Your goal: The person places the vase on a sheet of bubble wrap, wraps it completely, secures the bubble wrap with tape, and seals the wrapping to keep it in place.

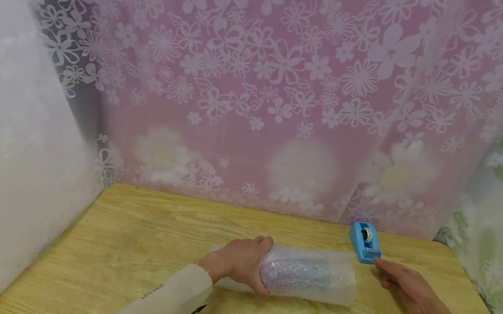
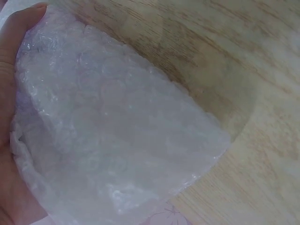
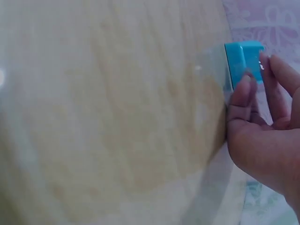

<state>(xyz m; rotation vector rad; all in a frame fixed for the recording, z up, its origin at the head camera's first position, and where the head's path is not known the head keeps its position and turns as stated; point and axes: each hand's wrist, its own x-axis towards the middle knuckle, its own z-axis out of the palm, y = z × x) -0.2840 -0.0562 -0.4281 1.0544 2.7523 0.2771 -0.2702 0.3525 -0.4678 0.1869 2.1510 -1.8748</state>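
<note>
A roll-shaped bundle in clear bubble wrap [image 1: 311, 277] lies on its side on the table, purple and blue showing through the wrap. My left hand [image 1: 241, 261] grips its left part from above, thumb on the near side and fingers over the far side. In the left wrist view the loose end of the bubble wrap [image 2: 126, 122] sticks out past the palm. At the front end of a blue tape dispenser [image 1: 365, 243] is my right hand [image 1: 407, 289], its fingertips at the cutter. Thumb and index finger stand slightly apart there; any tape between them is too small to tell.
The wood-grain table [image 1: 141, 238] runs back to a pink flowered curtain [image 1: 260, 98]. Pale curtains close off the left and right sides. A white tape roll [image 1: 367, 235] sits in the dispenser, close to the table's far edge.
</note>
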